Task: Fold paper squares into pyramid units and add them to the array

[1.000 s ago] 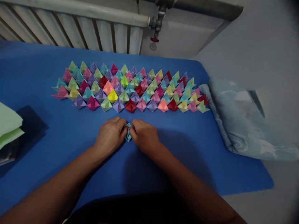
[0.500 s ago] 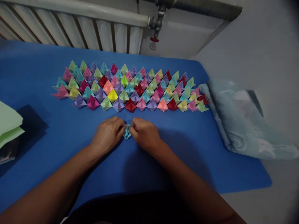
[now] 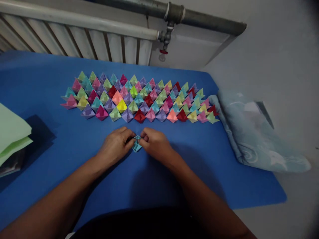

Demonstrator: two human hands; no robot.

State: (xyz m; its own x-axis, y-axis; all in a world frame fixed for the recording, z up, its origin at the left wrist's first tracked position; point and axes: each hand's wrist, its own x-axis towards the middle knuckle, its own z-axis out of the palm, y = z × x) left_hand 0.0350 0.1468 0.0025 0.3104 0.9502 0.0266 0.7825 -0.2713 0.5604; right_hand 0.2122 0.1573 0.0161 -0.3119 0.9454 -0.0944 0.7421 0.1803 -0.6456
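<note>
Between my two hands is a small teal paper boat [image 3: 137, 145], its folds partly covered by fingers. My left hand [image 3: 117, 142] pinches its left side between thumb and fingers. Its right side is gripped the same way by my right hand [image 3: 155, 142]. Just beyond my fingers, several rows of folded paper boats [image 3: 127, 116] stand close together in pink, purple, green, yellow, red and teal. All of this is on a blue tabletop [image 3: 104, 186].
Sheets of light green paper [image 3: 13, 127] jut in from the left, above a dark glossy object [image 3: 11, 167]. A folded grey-green cloth [image 3: 254, 139] lies at the right edge. Behind the table are a white radiator [image 3: 99, 43] and a pipe with a red-handled valve [image 3: 163, 51].
The view has tilted and shifted slightly, so the scene sits a little lower. Both hands keep their pinch on the teal paper boat, with the right fingers slightly shifted.
</note>
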